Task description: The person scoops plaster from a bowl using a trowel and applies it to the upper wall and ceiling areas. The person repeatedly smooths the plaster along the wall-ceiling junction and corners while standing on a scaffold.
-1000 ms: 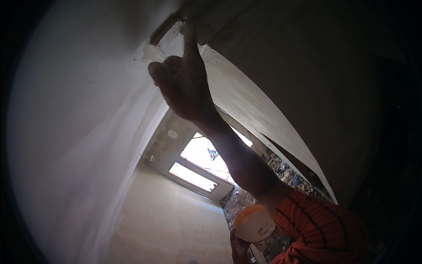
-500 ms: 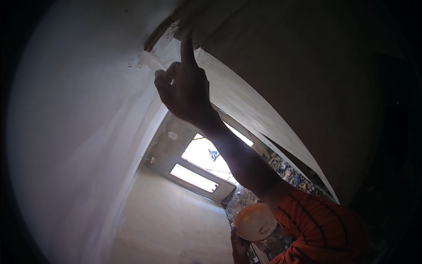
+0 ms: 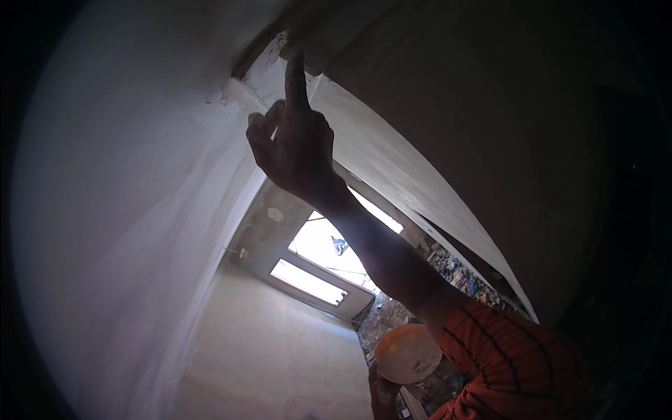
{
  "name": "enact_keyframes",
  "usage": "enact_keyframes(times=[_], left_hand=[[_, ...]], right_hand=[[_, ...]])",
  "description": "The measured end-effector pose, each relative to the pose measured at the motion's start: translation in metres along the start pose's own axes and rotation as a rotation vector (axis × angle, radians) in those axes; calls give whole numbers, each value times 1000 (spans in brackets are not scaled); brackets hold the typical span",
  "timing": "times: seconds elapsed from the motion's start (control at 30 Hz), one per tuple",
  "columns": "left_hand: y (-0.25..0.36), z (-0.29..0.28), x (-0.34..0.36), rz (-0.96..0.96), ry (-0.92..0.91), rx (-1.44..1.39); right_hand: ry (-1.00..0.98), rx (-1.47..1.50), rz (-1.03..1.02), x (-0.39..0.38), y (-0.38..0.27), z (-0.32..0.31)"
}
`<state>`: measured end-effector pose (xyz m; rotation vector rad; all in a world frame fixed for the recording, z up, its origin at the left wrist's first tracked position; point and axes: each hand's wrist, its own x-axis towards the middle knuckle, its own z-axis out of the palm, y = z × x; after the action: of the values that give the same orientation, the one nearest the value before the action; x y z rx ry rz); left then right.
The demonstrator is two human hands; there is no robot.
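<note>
My right hand (image 3: pixel 297 143) is raised to the upper middle, in shadow. Its index finger points up, with the tip at the rough, plaster-daubed end of a recess (image 3: pixel 262 66) where wall and overhead surface meet. The thumb and other fingers are curled in; a small bright spot shows between them, and whatever they may hold is hidden. Lower down, my left hand (image 3: pixel 383 390) grips the rim of an orange bowl (image 3: pixel 408 353). Pale material and some darker smears coat the inside of the bowl.
A smooth pale wall (image 3: pixel 119 210) fills the left side. A light beam edge (image 3: pixel 413 161) curves down to the right beside a dark surface. Far below are bright window openings (image 3: pixel 329 245), a plastered wall (image 3: pixel 273 350) and floor rubble (image 3: pixel 462 280).
Very little differs. My right index finger has shifted slightly at the recess, and the view has moved a touch. The left hand and bowl stay in place.
</note>
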<state>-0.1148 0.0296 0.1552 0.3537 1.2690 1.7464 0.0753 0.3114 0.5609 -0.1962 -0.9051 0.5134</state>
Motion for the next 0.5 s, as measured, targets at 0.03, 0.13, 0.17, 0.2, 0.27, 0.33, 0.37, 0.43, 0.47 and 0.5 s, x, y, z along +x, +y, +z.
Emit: enact_keyframes(times=[0.03,0.13,0.17,0.2,0.27,0.33,0.37,0.43,0.47,0.5], left_hand=[[2,2,-1,-34,-22,-39],[2,-1,-1,-30,-20,-52],[0,-5,-1,-25,-27,-53],[-3,-11,0,-21,-34,-54],[-1,-8,3,-27,-47,-60],[1,-2,1,-58,-45,-70],[-1,2,-2,-38,-22,-34],[-2,10,-10,4,21,43],[-2,8,-9,-15,4,25],[-2,3,-8,-33,-13,6]], right_hand=[[-16,-15,-29,5,0,2],[-110,34,56,0,-13,11],[-145,82,66,-4,-16,10],[-147,67,61,-8,-15,9],[-152,38,40,-9,-12,10],[-97,-37,18,-4,-9,11],[-72,-76,8,-3,-8,11],[-82,-75,8,-4,-8,11],[-85,-75,8,-3,-8,9],[-106,-73,19,-3,-8,7]])
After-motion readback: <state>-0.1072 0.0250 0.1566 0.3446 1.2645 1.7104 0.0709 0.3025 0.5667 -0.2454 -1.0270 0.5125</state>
